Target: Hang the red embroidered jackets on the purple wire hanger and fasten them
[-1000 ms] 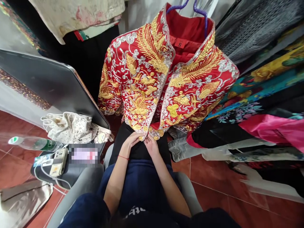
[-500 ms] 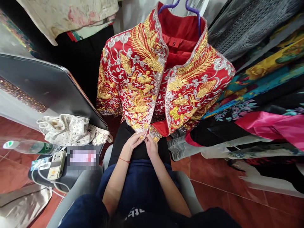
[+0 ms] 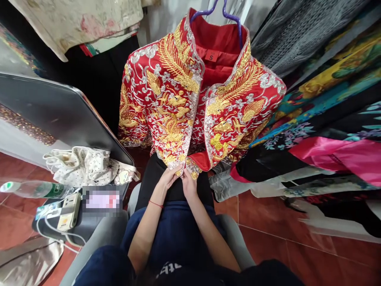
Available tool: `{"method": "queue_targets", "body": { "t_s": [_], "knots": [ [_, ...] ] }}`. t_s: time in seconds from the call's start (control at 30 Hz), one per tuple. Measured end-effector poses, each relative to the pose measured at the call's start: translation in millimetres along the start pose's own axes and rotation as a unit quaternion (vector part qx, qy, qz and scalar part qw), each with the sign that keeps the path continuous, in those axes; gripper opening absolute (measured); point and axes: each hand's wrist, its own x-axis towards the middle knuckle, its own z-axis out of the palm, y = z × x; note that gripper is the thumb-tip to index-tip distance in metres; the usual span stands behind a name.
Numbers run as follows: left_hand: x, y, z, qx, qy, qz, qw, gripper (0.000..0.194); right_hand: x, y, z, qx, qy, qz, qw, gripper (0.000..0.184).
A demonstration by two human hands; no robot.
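Observation:
A red jacket point(image 3: 190, 99) thick with gold and silver embroidery hangs in front of me on a purple hanger point(image 3: 220, 12), its front open and a size tag at the collar. My left hand point(image 3: 167, 179) pinches the bottom hem of the left front panel. My right hand point(image 3: 188, 183) grips the hem corner of the right front panel, folded up so its red lining shows. Both hands meet at the hem, above my lap in dark blue clothing.
On the left, a dark slanted board point(image 3: 59, 115) carries a spotted cloth bundle point(image 3: 83, 165); below it lie a water bottle point(image 3: 32, 190) and a power strip with cables point(image 3: 67, 206). Colourful garments point(image 3: 321, 119) crowd the right side. Red floor tiles point(image 3: 282, 238) lie underneath.
The view has drifted slightly, so the jacket sits a little left and lower. The right panel's hem corner is now turned up. Both hands stay at the hem.

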Motion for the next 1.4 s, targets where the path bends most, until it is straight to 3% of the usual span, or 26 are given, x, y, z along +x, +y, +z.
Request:
{"method": "queue_targets", "body": {
  "t_s": [0.17,0.37,0.73,1.03,1.4],
  "knots": [
    [-2,-2,-1.6,0.02,0.023,0.053,0.998,0.046,-3,2,5,-0.018,0.033,-0.007,0.999,0.05],
    [1,-16,7.0,0.031,0.049,0.106,0.993,0.045,-1,-2,3,-0.03,0.081,-0.031,0.996,0.044],
    [-1,-7,5.3,0.016,0.058,0.098,0.993,0.052,-1,-5,7,-0.033,0.042,-0.019,0.998,0.04],
    [-1,-15,10.6,0.016,0.049,0.085,0.995,0.049,0,-8,4,-0.018,0.055,-0.017,0.998,0.045],
    [-4,-8,12.9,-0.002,0.044,0.074,0.996,0.054,0,-5,5,0.015,0.052,0.023,0.998,0.056]
  ]
}}
